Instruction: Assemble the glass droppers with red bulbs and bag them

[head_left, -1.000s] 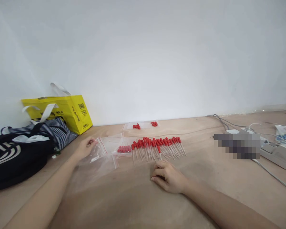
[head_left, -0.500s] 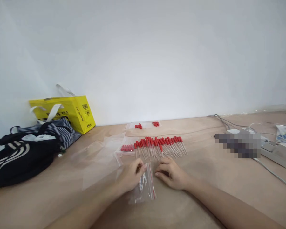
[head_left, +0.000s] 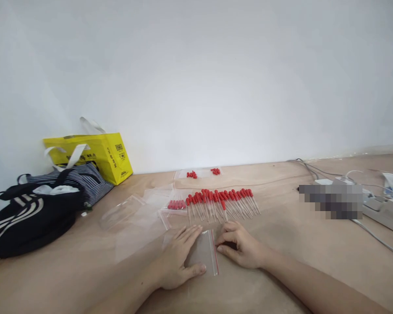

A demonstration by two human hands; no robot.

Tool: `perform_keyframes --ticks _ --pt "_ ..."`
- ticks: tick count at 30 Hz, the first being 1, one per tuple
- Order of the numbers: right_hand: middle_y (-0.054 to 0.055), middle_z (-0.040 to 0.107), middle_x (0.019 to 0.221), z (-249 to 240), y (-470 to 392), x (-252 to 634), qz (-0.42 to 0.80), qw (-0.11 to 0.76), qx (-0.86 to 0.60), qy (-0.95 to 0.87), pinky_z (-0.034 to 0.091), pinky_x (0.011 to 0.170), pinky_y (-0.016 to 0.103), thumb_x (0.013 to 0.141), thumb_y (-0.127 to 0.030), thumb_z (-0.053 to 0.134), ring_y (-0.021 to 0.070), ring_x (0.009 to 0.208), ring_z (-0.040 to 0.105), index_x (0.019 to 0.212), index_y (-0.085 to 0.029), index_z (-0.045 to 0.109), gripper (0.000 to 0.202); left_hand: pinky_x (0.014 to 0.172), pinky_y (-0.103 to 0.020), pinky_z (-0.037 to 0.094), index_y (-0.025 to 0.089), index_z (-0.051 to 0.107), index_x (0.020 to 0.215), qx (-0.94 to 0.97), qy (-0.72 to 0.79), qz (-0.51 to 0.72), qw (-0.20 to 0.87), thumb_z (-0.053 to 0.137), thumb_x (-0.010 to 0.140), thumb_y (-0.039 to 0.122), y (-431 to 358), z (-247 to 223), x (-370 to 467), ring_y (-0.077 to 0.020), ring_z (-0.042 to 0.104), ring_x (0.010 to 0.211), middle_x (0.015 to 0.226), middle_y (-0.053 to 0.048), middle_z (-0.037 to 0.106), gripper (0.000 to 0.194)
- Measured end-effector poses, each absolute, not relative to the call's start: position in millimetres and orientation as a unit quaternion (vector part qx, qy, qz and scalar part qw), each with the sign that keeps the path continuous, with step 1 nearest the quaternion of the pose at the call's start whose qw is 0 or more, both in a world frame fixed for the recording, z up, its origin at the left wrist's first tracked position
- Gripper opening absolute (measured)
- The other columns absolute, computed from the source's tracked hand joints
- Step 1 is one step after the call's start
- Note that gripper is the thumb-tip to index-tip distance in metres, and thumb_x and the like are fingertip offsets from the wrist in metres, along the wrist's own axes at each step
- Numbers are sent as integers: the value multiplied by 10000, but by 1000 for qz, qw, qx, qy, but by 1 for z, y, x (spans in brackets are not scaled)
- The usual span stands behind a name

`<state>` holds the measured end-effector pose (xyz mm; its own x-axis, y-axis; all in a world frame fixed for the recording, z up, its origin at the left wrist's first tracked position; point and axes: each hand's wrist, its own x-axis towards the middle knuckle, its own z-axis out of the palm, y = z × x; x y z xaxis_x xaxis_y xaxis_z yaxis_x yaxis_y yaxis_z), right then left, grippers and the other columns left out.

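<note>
My left hand [head_left: 180, 260] lies flat with fingers spread over a clear zip bag [head_left: 207, 249] on the table, covering its left part. The bag has a red line along its right edge and looks flat. My right hand [head_left: 240, 245] rests just right of that edge, half curled, with a gap between thumb and index finger and nothing visible in it. Beyond my hands lies a row of droppers [head_left: 224, 201] with red bulbs and thin clear tubes. Another bag [head_left: 165, 220] lies left of them, around loose red bulbs [head_left: 177, 204].
More red bulbs [head_left: 215, 171] lie on a clear bag near the wall. Clear plastic sheets [head_left: 136, 226] spread to the left. Black bag [head_left: 36, 218], striped bag [head_left: 96, 181] and yellow bag [head_left: 119, 161] stand at far left. A power strip [head_left: 384, 213] with cables [head_left: 376, 242] lies right.
My left hand has gone from a pinch at the bag's upper part to lying flat on it. The crinkled bag now looks smooth. My right hand has hardly moved.
</note>
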<state>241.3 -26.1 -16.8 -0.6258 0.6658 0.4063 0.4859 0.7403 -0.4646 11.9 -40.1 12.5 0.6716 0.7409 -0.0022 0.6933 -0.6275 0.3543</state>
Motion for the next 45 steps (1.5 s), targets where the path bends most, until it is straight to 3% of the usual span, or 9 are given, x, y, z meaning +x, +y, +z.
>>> perform_keyframes --ticks 7,13,21,25,28,30,32,36,45 --pt "41 560 869 -11 -32 241 160 270 -258 -914 345 755 333 756 -369 550 161 809 488 913 -211 628 236 1025 -509 173 205 173 1349 894 407 81 170 481 747 534 -40 10 13 -297 246 1248 1381 -109 272 752" --pt "70 565 1020 -7 -39 233 172 226 -164 -945 326 818 346 677 -558 547 192 900 501 1103 -208 541 552 1017 -506 193 205 169 1348 893 407 106 159 456 777 512 -42 10 14 -290 272 1236 1368 -112 298 709" --pt "104 315 1316 4 -38 234 165 197 -160 -953 310 907 381 632 -516 619 250 1154 363 1124 -260 536 561 997 -502 237 179 176 1347 880 419 83 207 493 724 563 -40 16 4 -320 237 1246 1384 -133 254 798" --pt "84 454 1191 3 -36 239 234 243 -173 -925 351 890 338 657 -484 611 209 1083 446 1016 -229 607 441 986 -515 249 220 317 1298 883 415 80 204 566 662 558 -39 25 2 -335 307 1211 1334 -114 361 762" --pt "47 603 870 -3 -22 241 268 311 -264 -873 432 728 270 748 -408 538 150 817 563 830 -189 643 257 999 -518 223 256 361 1271 884 416 79 198 564 681 529 -41 29 5 -318 328 1206 1316 -86 396 681" --pt "19 590 665 -6 -4 243 222 363 -402 -811 426 614 245 787 -347 485 126 640 548 690 -169 605 235 1005 -508 223 263 361 1269 881 424 78 196 564 696 500 -42 30 8 -303 329 1209 1317 -78 397 652" --pt "21 582 655 -8 17 243 139 393 -533 -737 407 594 246 757 -290 508 133 627 538 680 -164 563 157 1005 -504 225 253 363 1268 878 430 82 195 556 708 486 -42 28 10 -298 325 1212 1317 -82 397 637" --pt "66 614 771 -5 49 238 110 320 -654 -677 390 610 262 686 -315 574 177 730 565 807 -160 564 197 1008 -497 221 265 356 1266 881 417 113 192 549 713 495 -41 21 11 -286 339 1206 1308 -68 412 630" --pt "52 616 641 -1 65 229 170 322 -686 -630 391 599 270 663 -278 562 194 696 586 559 -183 555 141 1010 -495 223 245 371 1255 881 420 110 190 552 702 506 -39 17 11 -293 334 1206 1299 -68 424 638"
